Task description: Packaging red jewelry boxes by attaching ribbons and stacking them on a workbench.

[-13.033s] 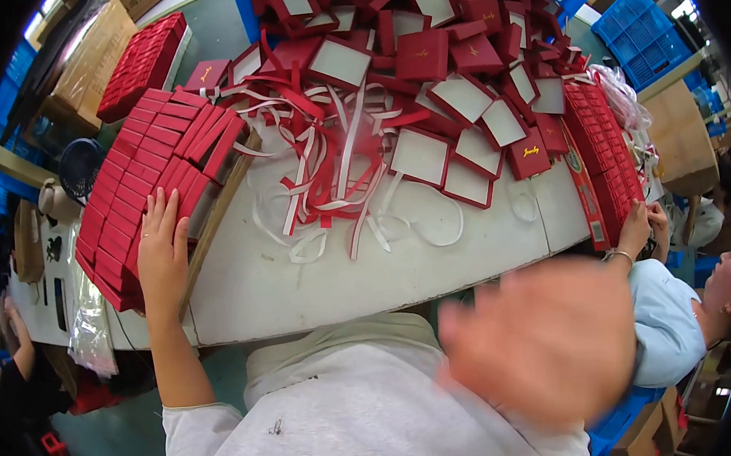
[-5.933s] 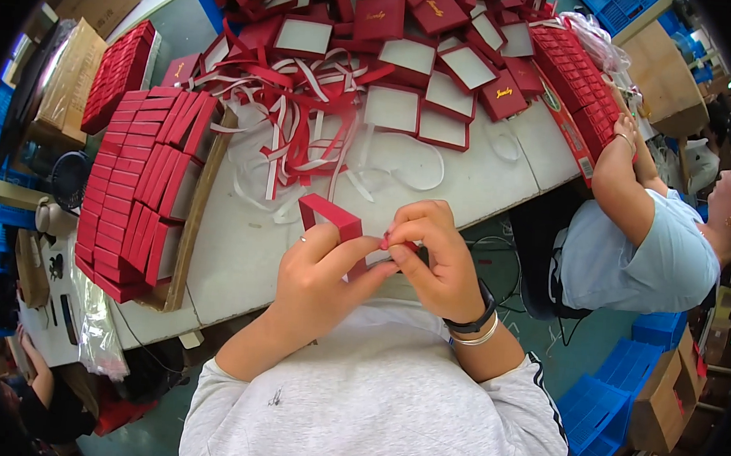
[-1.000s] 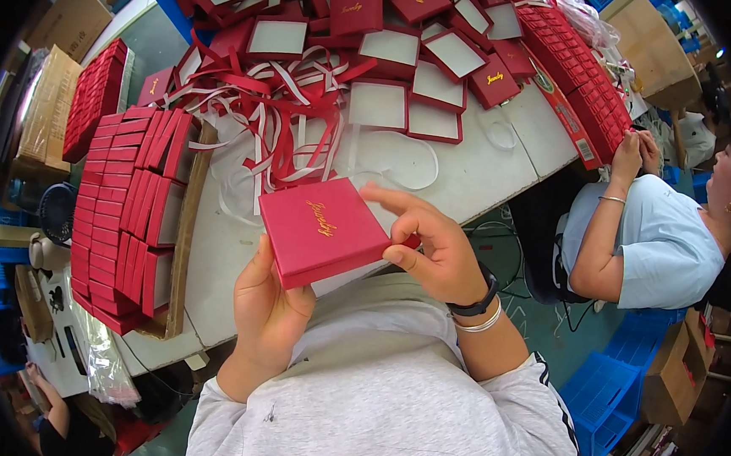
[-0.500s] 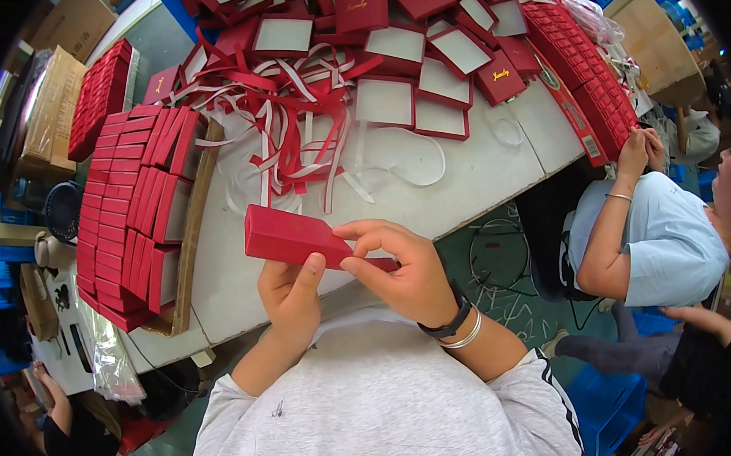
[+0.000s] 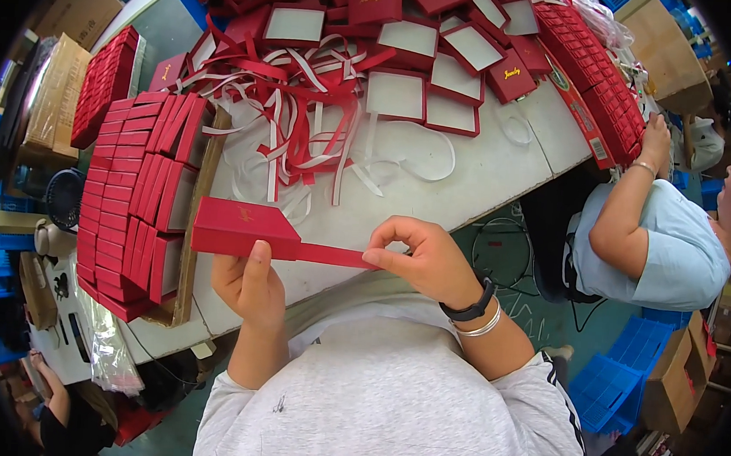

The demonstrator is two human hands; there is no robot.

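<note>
My left hand (image 5: 249, 283) grips a flat red gift box (image 5: 243, 226) from below, thumb on its near side. From the box's right end a red ribbon (image 5: 330, 254) stretches out taut. My right hand (image 5: 410, 256) pinches the ribbon's far end between thumb and fingertips. The box is held in the air above the near part of the table. Beyond it lies a tangle of loose red and white ribbons (image 5: 306, 109).
A carton tray (image 5: 187, 258) packed with red boxes (image 5: 121, 202) stands at the left. Open red box parts (image 5: 396, 95) with white insides are heaped at the back. A co-worker (image 5: 661, 240) sits at the right beside a long row of red boxes (image 5: 588, 70).
The box has moved left with my left hand, while my right hand has drawn away to the right. More ribbon now shows between them.
</note>
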